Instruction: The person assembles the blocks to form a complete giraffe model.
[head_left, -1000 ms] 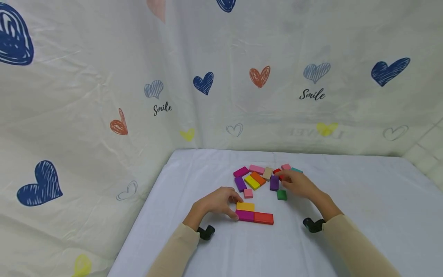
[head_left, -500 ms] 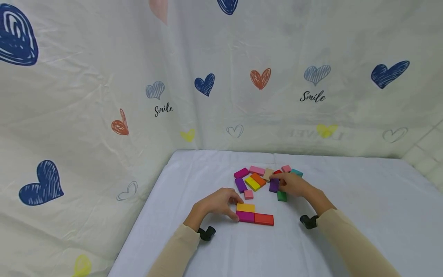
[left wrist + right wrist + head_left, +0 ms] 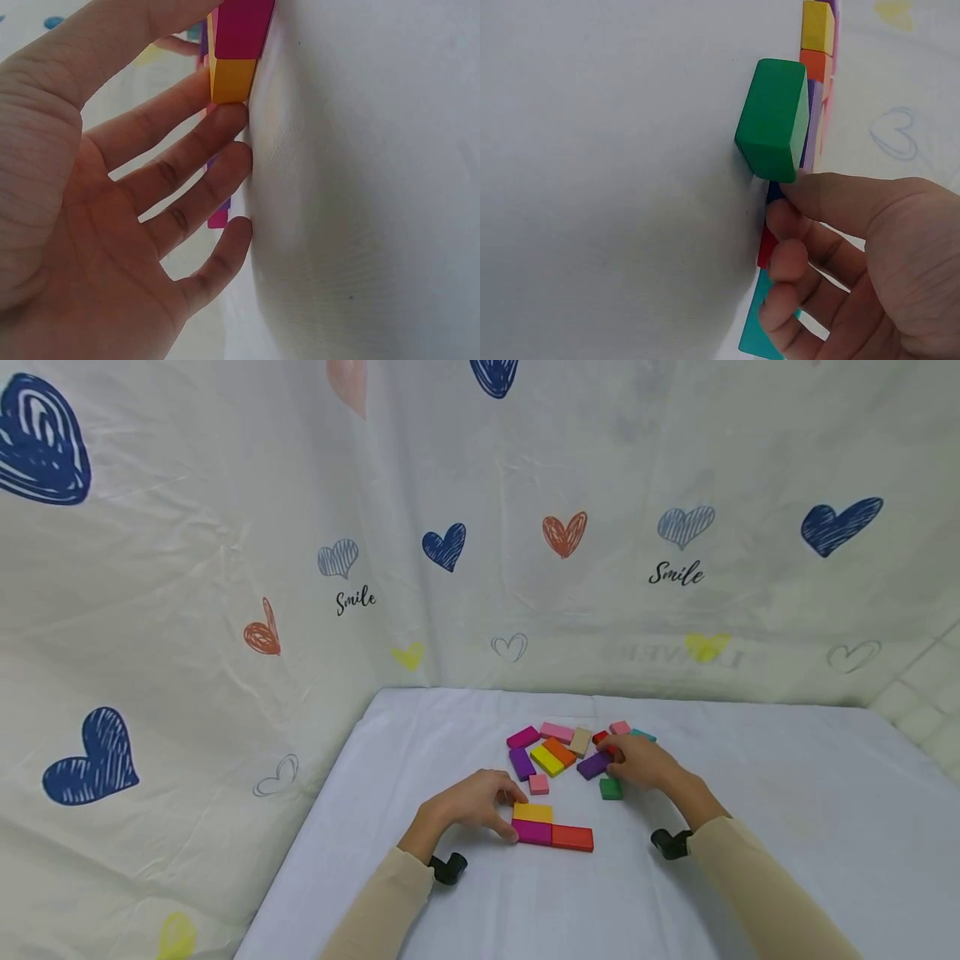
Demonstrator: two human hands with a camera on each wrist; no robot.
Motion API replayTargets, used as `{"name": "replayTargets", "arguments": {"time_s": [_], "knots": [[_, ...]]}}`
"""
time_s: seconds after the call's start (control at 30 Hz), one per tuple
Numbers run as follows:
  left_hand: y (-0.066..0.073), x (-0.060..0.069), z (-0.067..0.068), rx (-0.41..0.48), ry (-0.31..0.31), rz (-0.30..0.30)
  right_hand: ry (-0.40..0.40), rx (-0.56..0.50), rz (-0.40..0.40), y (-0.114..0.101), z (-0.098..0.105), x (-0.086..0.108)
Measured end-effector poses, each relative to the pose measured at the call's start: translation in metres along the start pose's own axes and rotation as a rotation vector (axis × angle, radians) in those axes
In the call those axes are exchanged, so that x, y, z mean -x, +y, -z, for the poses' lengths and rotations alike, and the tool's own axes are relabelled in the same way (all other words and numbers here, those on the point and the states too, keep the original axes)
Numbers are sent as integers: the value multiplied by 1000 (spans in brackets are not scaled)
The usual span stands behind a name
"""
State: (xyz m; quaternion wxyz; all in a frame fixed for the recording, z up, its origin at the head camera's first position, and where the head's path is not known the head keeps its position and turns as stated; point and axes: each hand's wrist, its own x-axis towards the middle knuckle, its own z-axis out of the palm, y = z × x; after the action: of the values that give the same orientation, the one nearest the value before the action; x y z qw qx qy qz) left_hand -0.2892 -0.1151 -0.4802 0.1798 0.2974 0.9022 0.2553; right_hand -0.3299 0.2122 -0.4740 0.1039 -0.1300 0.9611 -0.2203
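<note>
My left hand (image 3: 474,799) holds the left ends of a yellow block (image 3: 532,812) and a magenta block (image 3: 533,832) lying side by side, index finger at the yellow one and thumb at the magenta one. A red block (image 3: 572,838) adjoins the magenta block on the right. My right hand (image 3: 643,762) pinches the right end of a purple block (image 3: 592,765) between thumb and index finger, the other fingers curled. In the right wrist view, a green block (image 3: 773,116) stands in front and partly hides the pinch.
Beyond the hands lie another purple block (image 3: 522,764), a bright yellow block (image 3: 547,760), an orange block (image 3: 559,751), a tan block (image 3: 580,742), a small pink block (image 3: 538,784) and a teal block (image 3: 642,735). A white cloth (image 3: 480,910) covers the table.
The purple block at my right hand has turned from upright in view to slanting, its right end raised between the fingers. My left hand has stayed at the yellow and magenta blocks.
</note>
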Motion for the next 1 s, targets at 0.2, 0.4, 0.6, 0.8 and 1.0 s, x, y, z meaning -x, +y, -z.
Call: {"name": "replayTargets", "arguments": {"time_s": [0.2,0.4,0.6,0.8,1.0], "knots": [[0,0,0,11,-3,5,14,43,5,1,4,3],[-1,-1,0,11,-2,3,35,76,17,1,6,9],[-1,-1,-1,1,1,-4,128,38,51,-2,10,22],[-1,-2,-1,5,-3,-2,131,-52,61,-6,9,40],[-2,-2,-1,15,-1,5,80,-108,57,-10,0,58]]}}
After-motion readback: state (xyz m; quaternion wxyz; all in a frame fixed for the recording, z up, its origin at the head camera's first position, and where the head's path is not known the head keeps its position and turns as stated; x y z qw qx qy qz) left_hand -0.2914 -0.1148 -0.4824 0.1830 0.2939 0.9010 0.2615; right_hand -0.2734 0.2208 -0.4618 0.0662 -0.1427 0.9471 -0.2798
